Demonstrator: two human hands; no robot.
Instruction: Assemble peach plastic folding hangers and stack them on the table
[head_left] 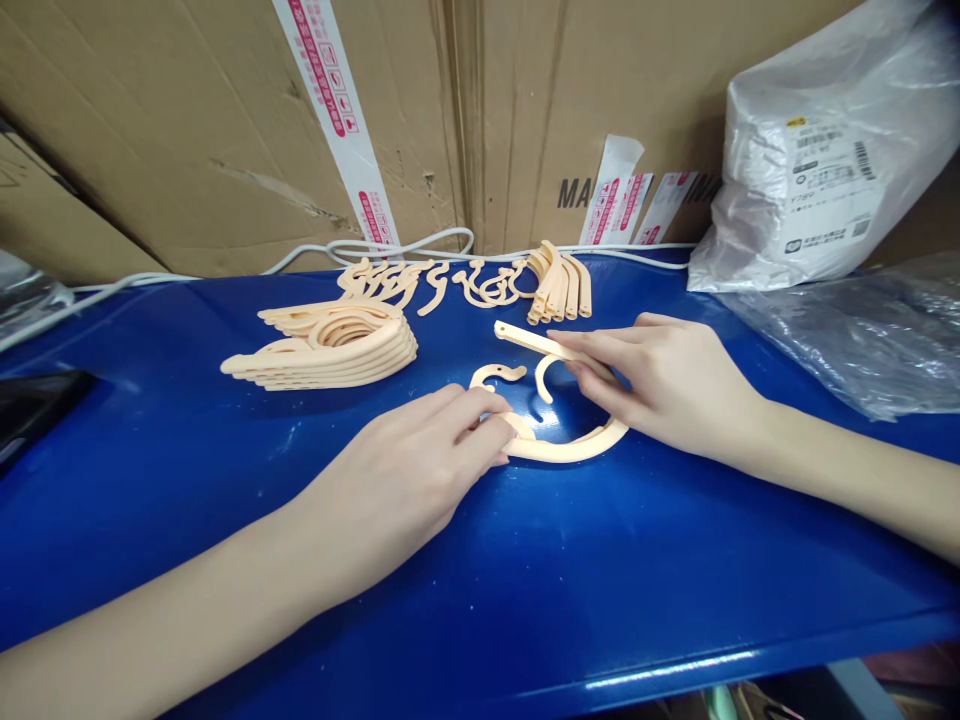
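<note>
A peach plastic hanger frame [570, 447] lies flat on the blue table [225, 480] between my hands. My left hand [420, 470] presses its fingertips together on the frame's left end, near a small hook piece [496, 374]. My right hand [660, 385] pinches a straight peach bar [525, 339] that points up and to the left, just above the frame's right end. A second curved hook [545, 375] sits under that bar.
A stack of finished peach hangers [330, 345] lies to the left. Loose hooks [480, 283] and a bundle of bars [559, 285] sit at the back. Cardboard boxes [225, 120] form the back wall. White cables [405, 245], a white plastic bag [825, 160] and clear wrap [862, 330] lie right.
</note>
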